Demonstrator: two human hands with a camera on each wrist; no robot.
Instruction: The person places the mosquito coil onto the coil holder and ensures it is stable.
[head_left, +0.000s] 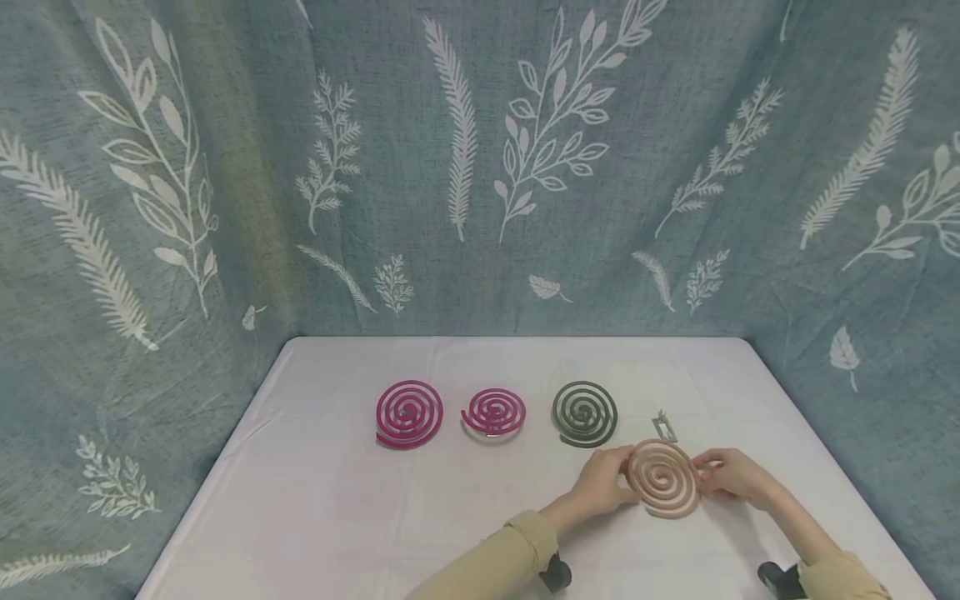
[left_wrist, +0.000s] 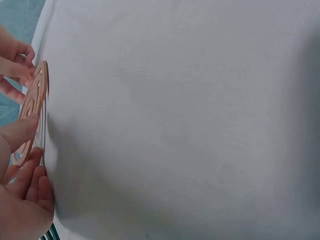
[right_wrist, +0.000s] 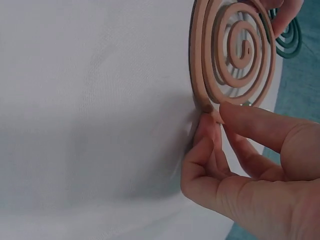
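Both hands hold a tan mosquito coil, raised at a tilt with its spiral face showing in the head view. My left hand grips its left rim, with the thumb on the face and fingers behind, as the left wrist view shows. At the opposite rim, my right hand pinches the outer end of the tan coil between thumb and fingers. Just beyond the coil, a small metal coil stand lies on the white tabletop.
Left of the hands, a dark green coil sits in the back row. Farther left are two magenta coils: one raised on a stand, the other at the row's end. A patterned blue-green curtain encloses the table's back and sides.
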